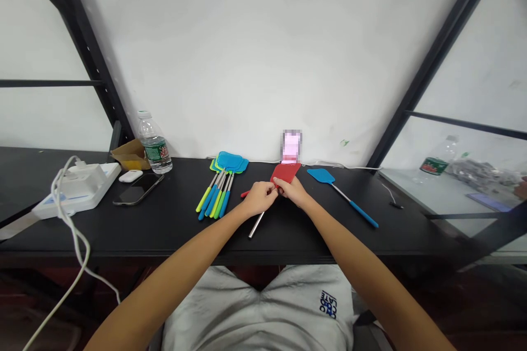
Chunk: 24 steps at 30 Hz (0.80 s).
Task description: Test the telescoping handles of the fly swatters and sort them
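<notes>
Black table (164, 233): left hand (260, 198) and right hand (293, 189) pinch red head (288, 171) near rod (257, 225); likely fitting, calls for steady alignment.

Access at centre is obstructed by the left hand (262, 197), the right hand (293, 190) and the red flat plastic swatter head (285, 172). Bare black flat tabletop (177, 230) offers passage between the black glass-faced smartphone (138, 189) and the fanned blue and yellow-green plastic swatters (229, 160). A second lane lies between the right hand and the single blue plastic swatter (321, 176). The plain white wall (263, 65) limits reach behind.
</notes>
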{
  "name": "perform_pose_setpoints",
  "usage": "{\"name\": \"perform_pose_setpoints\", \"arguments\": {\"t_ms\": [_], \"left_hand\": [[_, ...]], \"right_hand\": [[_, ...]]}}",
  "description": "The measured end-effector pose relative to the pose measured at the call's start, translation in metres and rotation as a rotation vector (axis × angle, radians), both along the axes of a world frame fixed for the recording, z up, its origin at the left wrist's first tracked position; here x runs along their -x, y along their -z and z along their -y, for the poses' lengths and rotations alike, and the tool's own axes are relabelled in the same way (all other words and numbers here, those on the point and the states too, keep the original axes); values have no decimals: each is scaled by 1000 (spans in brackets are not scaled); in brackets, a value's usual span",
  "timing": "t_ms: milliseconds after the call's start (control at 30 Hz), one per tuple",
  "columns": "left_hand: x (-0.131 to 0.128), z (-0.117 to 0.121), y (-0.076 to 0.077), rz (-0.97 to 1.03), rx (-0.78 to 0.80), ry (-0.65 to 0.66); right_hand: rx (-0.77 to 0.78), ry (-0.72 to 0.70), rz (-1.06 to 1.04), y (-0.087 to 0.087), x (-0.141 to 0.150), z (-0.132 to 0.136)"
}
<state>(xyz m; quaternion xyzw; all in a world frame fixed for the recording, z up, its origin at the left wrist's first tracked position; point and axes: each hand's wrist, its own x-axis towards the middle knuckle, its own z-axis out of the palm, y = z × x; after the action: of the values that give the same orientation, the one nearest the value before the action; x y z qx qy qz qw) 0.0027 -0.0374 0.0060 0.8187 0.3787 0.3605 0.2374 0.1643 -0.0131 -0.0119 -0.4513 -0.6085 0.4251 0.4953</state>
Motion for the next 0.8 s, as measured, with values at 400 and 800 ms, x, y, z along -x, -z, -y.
{"name": "perform_pose_setpoints", "arguments": {"t_ms": [400,800], "left_hand": [[1,-2,1,71,89,30],[1,-6,6,161,207,100]], "right_hand": [[34,-3,-52,-12,4,8],[41,-31,-54,-24,6,16]]}}
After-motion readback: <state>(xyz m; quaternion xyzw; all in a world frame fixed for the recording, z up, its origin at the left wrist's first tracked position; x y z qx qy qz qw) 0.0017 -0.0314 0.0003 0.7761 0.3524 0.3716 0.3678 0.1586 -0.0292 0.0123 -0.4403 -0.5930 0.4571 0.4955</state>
